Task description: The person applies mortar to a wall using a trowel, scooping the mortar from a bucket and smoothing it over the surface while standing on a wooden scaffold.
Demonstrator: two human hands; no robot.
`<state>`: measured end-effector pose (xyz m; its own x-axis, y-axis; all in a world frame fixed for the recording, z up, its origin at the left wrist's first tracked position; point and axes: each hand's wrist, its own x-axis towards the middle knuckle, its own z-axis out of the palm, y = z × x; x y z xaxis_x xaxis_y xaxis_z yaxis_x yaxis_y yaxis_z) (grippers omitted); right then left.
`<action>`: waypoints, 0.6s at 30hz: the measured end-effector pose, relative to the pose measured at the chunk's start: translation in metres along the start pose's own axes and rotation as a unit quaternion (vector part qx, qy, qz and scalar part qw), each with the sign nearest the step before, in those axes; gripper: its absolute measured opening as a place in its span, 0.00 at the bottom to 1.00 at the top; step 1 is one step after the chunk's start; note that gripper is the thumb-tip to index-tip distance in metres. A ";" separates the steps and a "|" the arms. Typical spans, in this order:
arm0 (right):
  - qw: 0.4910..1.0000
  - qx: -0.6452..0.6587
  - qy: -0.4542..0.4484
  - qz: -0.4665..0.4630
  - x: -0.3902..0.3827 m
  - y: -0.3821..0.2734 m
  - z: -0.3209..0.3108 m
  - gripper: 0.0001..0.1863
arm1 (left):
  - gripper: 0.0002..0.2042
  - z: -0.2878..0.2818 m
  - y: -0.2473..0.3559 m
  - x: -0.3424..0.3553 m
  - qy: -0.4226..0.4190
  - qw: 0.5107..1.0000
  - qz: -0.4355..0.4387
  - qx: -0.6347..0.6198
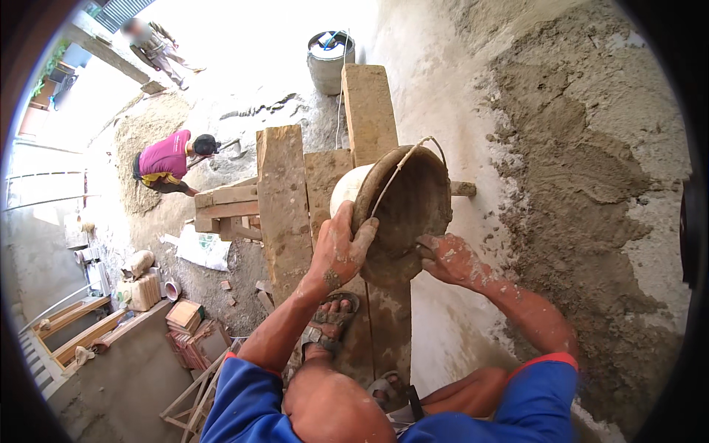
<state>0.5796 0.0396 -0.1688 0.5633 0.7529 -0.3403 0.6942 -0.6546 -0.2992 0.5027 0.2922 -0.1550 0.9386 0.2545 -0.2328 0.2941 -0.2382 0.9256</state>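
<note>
A mortar-smeared bucket [347, 188] is tipped on its side above the planks, its mouth turned toward me. Its thin wire handle [395, 177] arcs across the opening. My left hand [341, 247] grips the bucket's near left rim, thumb over the edge beside the handle. At the lower right of the mouth is my right hand [449, 258], closed in a curl; what its fingers hold, if anything, I cannot make out. Grey mortar coats the inside of the bucket. Both hands and forearms are spattered with it.
Under my sandalled feet [330, 321] run scaffold planks [284, 199], raised above the ground. Wet mortar [583, 148] covers the wall at right. Below left, a person in a purple shirt [164, 156] bends over; another person [159, 50] is farther off. A drum [330, 70] stands beyond the planks.
</note>
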 end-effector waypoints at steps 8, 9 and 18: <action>0.983 0.153 0.080 0.062 -0.015 -0.016 0.015 0.19 | 0.16 -0.017 -0.001 0.006 -0.024 1.000 0.000 0.009; 0.983 0.152 0.082 0.063 -0.014 -0.015 0.012 0.19 | 0.16 -0.020 -0.005 0.007 -0.019 1.000 0.004 -0.014; 0.991 0.083 0.044 0.094 -0.011 -0.008 -0.010 0.17 | 0.15 -0.035 -0.043 0.017 0.010 0.998 -0.021 -0.051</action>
<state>0.5725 0.0368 -0.1538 0.7181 0.6140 -0.3276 0.4939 -0.7812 -0.3818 0.4997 0.3396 -0.1883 0.9217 0.2814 -0.2669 0.3123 -0.1306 0.9410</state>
